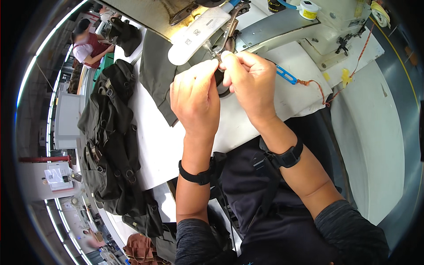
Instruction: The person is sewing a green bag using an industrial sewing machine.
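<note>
My left hand and my right hand are raised close together at the sewing machine's needle area, fingertips pinched and almost meeting. Whatever lies between the fingers is too small or hidden to make out. The sewing machine's head stands just above, with a white lamp-like bar over the presser parts. Behind my left hand, a dark green fabric piece spreads on the white table. Beside my right wrist rests a blue flat tool tied to an orange cord.
Dark green bags with metal rings lie heaped along the left. A brown bag sits at the lower left. The machine's arm and metal bed extend to the right. Another person works at the far left.
</note>
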Demonstrator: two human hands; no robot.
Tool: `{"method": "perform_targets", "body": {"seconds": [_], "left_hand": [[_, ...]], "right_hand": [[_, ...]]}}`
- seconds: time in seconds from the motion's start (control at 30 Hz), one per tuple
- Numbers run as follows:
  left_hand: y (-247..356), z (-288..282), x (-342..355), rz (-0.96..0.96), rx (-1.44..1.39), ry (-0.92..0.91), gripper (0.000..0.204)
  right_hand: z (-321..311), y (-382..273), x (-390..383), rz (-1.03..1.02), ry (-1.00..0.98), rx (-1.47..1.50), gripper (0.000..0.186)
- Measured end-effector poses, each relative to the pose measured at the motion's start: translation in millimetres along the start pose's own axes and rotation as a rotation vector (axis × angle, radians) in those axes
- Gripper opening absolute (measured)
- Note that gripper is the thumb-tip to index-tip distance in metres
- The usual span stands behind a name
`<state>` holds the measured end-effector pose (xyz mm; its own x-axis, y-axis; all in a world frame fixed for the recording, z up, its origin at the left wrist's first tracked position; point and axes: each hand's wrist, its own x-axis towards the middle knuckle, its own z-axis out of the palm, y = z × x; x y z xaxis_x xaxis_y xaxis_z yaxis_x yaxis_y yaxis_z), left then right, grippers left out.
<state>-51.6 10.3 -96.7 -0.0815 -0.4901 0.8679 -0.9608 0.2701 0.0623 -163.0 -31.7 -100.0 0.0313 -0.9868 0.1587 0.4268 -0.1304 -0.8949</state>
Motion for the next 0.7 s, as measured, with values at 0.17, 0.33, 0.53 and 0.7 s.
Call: {"method": "perform_targets", "body": {"seconds": [0.17, 0.33, 0.53, 0.7], "left_hand": [[0, 2, 0, -0.006, -0.001, 0.011, 0.028], [-3, 3, -1, 0.006, -0.014, 0.015, 0.028], [-2, 6, -5, 0.008, 0.027, 0.034, 0.031], [0, 4, -6, -0.001, 0.069, 0.016, 0.032]], "right_hand": [[3, 0, -1, -0.005, 0.009, 0.033, 0.023], [-3, -1, 6, -0.057, -0.041, -0.102, 0.026], [-14, -5, 15, -0.276, -0.056, -0.230, 0.017], [-15, -25, 31, -0.144, -0.198, -0.200, 0.017]]}}
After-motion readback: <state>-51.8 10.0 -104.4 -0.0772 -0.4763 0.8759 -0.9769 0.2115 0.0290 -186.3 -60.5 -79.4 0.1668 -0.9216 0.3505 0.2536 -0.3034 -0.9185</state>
